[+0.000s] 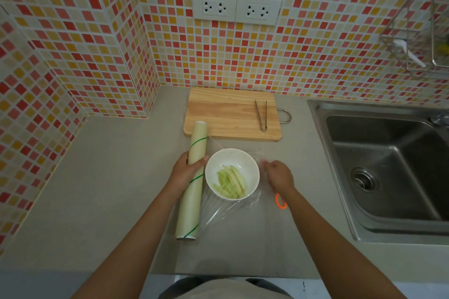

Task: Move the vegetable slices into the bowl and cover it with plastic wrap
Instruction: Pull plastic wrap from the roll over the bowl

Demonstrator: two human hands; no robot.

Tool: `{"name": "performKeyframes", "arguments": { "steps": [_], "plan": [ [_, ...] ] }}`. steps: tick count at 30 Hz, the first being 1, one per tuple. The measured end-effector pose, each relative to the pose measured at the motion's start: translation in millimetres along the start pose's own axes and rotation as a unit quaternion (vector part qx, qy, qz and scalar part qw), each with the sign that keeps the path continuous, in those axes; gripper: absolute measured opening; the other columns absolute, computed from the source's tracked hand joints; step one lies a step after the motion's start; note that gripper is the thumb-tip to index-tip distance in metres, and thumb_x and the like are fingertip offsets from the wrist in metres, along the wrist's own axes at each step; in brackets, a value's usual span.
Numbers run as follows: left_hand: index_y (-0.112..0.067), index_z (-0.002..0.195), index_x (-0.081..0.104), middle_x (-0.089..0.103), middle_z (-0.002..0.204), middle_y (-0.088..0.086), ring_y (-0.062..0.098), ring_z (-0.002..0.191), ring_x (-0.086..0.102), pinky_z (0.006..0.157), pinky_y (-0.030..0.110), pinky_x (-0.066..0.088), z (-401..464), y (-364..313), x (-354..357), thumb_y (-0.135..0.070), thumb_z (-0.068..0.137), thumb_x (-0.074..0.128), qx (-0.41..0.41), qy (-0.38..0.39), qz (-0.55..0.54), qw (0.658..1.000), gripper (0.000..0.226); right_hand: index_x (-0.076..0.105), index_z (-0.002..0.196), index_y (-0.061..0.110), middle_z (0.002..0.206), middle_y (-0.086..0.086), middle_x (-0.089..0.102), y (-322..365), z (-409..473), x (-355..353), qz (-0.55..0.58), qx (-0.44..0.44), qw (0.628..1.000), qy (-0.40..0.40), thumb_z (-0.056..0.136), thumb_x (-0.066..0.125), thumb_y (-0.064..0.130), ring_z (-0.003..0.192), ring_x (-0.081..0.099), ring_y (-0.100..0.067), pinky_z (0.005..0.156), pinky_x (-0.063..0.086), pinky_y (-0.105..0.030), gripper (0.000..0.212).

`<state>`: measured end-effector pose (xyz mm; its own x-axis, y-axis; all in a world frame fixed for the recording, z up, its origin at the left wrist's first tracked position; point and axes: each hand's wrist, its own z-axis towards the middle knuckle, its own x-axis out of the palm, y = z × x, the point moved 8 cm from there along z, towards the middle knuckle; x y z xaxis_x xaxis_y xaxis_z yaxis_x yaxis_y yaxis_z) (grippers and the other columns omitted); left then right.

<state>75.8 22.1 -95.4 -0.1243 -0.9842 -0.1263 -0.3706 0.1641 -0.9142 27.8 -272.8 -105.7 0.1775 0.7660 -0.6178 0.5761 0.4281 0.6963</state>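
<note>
The white bowl (232,173) sits on the grey countertop (102,189) just in front of the wooden cutting board (232,114), and the pale green vegetable slices (230,183) lie inside it, heaped toward its near side. A sheet of clear plastic wrap (227,211) is drawn from the roll across the bowl, its wrinkled film showing on the counter in front of the bowl and out to the bowl's right. The left hand (187,168) grips the plastic wrap roll (192,182) around its middle, fingers and thumb curled round it; the roll lies lengthwise just left of the bowl, its far end reaching the board's near left corner and its near end pointing back toward the person. The right hand (278,175) is just right of the bowl with its fingers bent down onto the film's edge — pinching or pressing it, though which cannot be told. An orange ring-shaped object (279,201) lies partly hidden under the right wrist. Metal tongs (262,114) rest on the right part of the board, whose wire handle (285,115) juts toward the steel sink (384,170). The sink's rim stands well right of the hand, with bare counter between. To the left the counter runs open to the mosaic-tiled wall (73,56) — the widest free stretch. Two double sockets (237,7) sit on the back wall, and a wire rack (418,39) hangs at the upper right.
</note>
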Motion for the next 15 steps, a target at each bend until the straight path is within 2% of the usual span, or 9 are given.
{"name": "performKeyframes", "arguments": {
  "steps": [2, 3, 6, 8, 11, 13, 14, 15],
  "plan": [
    [-0.018, 0.117, 0.060, 0.069, 0.108, 0.003, 0.019, 0.094, 0.068, 0.073, 0.032, 0.053, 0, 0, 1, -0.044, 0.078, 0.073, 0.001, -0.001, -0.001, 1.000, 0.048, 0.058, 0.071, 0.010, 0.057, -0.009, 0.050, -10, 1, -2, 0.141, 0.101, 0.983, 0.061, 0.084, 0.062, 0.046, 0.040, 0.043, -0.020, 0.045, 0.033, -0.026, 0.038],
    [-0.018, 0.117, 0.060, 0.069, 0.109, 0.003, 0.019, 0.095, 0.068, 0.074, 0.033, 0.054, 0, 0, 2, -0.043, 0.079, 0.073, 0.001, -0.001, 0.000, 1.000, 0.048, 0.058, 0.071, 0.011, 0.054, -0.006, 0.047, -14, 1, -4, 0.164, 0.138, 0.973, 0.087, 0.082, 0.064, 0.047, 0.035, 0.036, -0.016, 0.041, 0.027, -0.022, 0.038],
    [-0.016, 0.119, 0.059, 0.069, 0.110, 0.005, 0.022, 0.097, 0.067, 0.080, 0.038, 0.056, 2, 1, 2, -0.042, 0.080, 0.073, -0.003, -0.004, 0.002, 1.000, 0.049, 0.059, 0.074, 0.012, 0.051, -0.001, 0.042, -17, 2, -4, 0.185, 0.184, 0.956, 0.131, 0.078, 0.067, 0.049, 0.036, 0.027, -0.011, 0.040, 0.020, -0.020, 0.038],
    [-0.016, 0.120, 0.059, 0.068, 0.111, 0.005, 0.022, 0.098, 0.067, 0.079, 0.037, 0.055, 2, 1, 2, -0.041, 0.080, 0.073, -0.003, -0.002, 0.002, 1.000, 0.049, 0.055, 0.071, 0.012, 0.051, 0.000, 0.041, -18, 2, -2, 0.236, 0.207, 0.941, 0.125, 0.081, 0.066, 0.042, 0.031, 0.026, -0.009, 0.035, 0.020, -0.017, 0.033],
    [-0.016, 0.120, 0.059, 0.068, 0.111, 0.004, 0.021, 0.097, 0.067, 0.076, 0.034, 0.054, 2, 0, 3, -0.041, 0.080, 0.073, 0.000, -0.002, 0.000, 1.000, 0.050, 0.053, 0.071, 0.009, 0.058, -0.003, 0.043, -17, 0, -4, 0.339, 0.234, 0.910, 0.036, 0.088, 0.059, 0.024, 0.033, 0.034, -0.012, 0.031, 0.023, -0.017, 0.024],
    [-0.017, 0.121, 0.058, 0.068, 0.111, 0.003, 0.020, 0.097, 0.067, 0.077, 0.034, 0.054, 2, -1, 3, -0.042, 0.079, 0.073, 0.003, -0.004, 0.004, 1.000, 0.051, 0.059, 0.079, 0.003, 0.067, -0.008, 0.051, -13, -1, -21, 0.306, 0.183, 0.929, -0.100, 0.090, 0.056, 0.019, 0.052, 0.046, -0.020, 0.047, 0.036, -0.025, 0.019],
    [-0.017, 0.121, 0.058, 0.068, 0.111, 0.003, 0.019, 0.097, 0.067, 0.077, 0.034, 0.054, 2, -1, 3, -0.043, 0.079, 0.073, 0.003, -0.004, 0.005, 1.000, 0.051, 0.062, 0.084, 0.002, 0.074, -0.009, 0.056, -5, -4, -31, 0.273, 0.131, 0.937, -0.172, 0.090, 0.054, 0.019, 0.063, 0.051, -0.022, 0.058, 0.040, -0.028, 0.019],
    [-0.018, 0.120, 0.058, 0.068, 0.110, 0.002, 0.019, 0.097, 0.067, 0.077, 0.034, 0.054, 2, 0, 3, -0.043, 0.079, 0.073, 0.004, -0.004, 0.004, 1.000, 0.051, 0.064, 0.089, 0.002, 0.079, -0.010, 0.060, 9, -8, -35, 0.269, 0.061, 0.939, -0.204, 0.091, 0.053, 0.018, 0.071, 0.054, -0.022, 0.066, 0.043, -0.030, 0.020]
  ]
}}
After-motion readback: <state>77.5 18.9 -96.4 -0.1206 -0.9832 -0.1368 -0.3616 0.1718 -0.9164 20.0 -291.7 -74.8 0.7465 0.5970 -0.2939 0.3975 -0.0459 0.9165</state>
